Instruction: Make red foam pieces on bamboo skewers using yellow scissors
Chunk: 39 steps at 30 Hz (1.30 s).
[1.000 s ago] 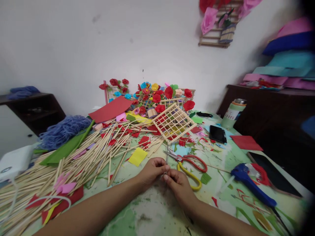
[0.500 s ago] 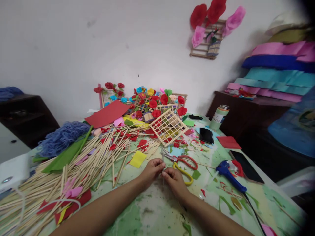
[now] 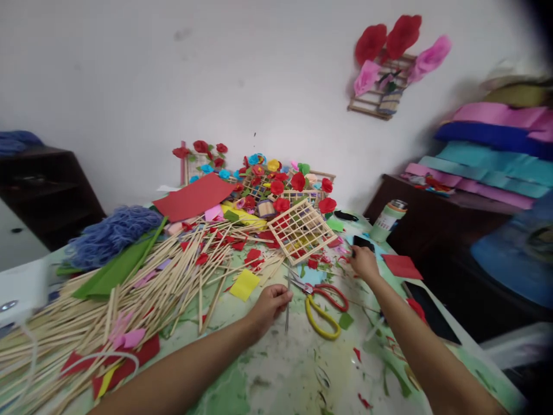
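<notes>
My left hand (image 3: 271, 311) is closed in a pinch over the table, its fingertips on a thin grey wire-like stem (image 3: 287, 318) that stands nearly upright. My right hand (image 3: 365, 264) is stretched far out to the right, low over paper scraps beside a small black device (image 3: 363, 243). Its fingertips are too small and blurred to show whether they grip anything. Between the two hands lie scissors (image 3: 322, 311) with one red and one yellow handle loop, blades pointing toward a wooden stick lattice (image 3: 302, 231). A yellow paper square (image 3: 244, 285) rests left of my left hand.
Many thin wooden sticks (image 3: 173, 282) cover the left side, with blue yarn (image 3: 114, 233) behind. Paper flowers (image 3: 276, 187) crowd the back. To the right are a bottle (image 3: 389, 221), a red paper square (image 3: 402, 267) and a dark phone (image 3: 432, 308). My right forearm mostly hides the glue gun.
My right hand has left the stem beside my left hand and moved forward and right toward the black device. My left hand still holds the stem. The view has shifted slightly.
</notes>
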Motion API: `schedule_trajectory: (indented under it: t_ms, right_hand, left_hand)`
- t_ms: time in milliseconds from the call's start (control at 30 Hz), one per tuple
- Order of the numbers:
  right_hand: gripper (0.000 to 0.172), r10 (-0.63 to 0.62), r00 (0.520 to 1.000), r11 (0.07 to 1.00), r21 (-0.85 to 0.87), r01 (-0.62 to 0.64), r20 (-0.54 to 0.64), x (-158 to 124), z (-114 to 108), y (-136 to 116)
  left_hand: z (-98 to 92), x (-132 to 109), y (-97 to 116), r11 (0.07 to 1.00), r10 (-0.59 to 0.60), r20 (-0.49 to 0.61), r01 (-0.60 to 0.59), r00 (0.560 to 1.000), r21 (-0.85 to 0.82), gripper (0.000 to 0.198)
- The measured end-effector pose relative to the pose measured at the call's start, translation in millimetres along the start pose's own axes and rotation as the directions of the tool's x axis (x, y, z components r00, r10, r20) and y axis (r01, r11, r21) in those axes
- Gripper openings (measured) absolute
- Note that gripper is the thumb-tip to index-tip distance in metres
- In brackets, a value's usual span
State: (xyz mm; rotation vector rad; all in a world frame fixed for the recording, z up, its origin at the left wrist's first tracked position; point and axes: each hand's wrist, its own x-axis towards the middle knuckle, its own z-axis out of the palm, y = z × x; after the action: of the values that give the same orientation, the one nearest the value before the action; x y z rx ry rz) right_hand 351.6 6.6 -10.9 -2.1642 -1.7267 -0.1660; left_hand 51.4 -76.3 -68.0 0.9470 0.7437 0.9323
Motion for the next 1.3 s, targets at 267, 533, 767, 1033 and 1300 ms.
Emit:
schedule_trajectory:
  t_ms: [267,533,767,1033,1300]
  right_hand:
    - [0.018,0.021,1.0,0.992,-0.123,-0.019,0.017,21,27,11]
    - [0.027,0.023,0.993,1.0,0.021,-0.021,-0.112,20,-2,16]
    - [0.027,0.076,0.997,0.372,0.927,-0.054,0.028,-34,-21,-46]
    - [0.012,-0.127,0.921,-0.283,0.876,-0.39,0.368,-97,-15,-127]
    - [0.009,-0.276,0.836,-0.452,0.704,-0.548,0.474,-114,5,-135]
  left_hand:
    - [-2.4,1,-4,1.0,0.003,0.017,-0.003,1.0,-0.01,0.038]
    - [0.8,0,1,0.999,-0.031,-0.012,0.03,0.999,-0.041,0.038]
    - [0.6,3,2,0.994,-0.066,-0.039,0.062,0.997,-0.091,0.037]
    - [-3.4,6,-3,0.989,-0.041,-0.031,0.036,0.999,-0.143,0.034]
    - [0.8,2,2,0.975,0.07,0.026,-0.063,0.997,-0.212,0.025]
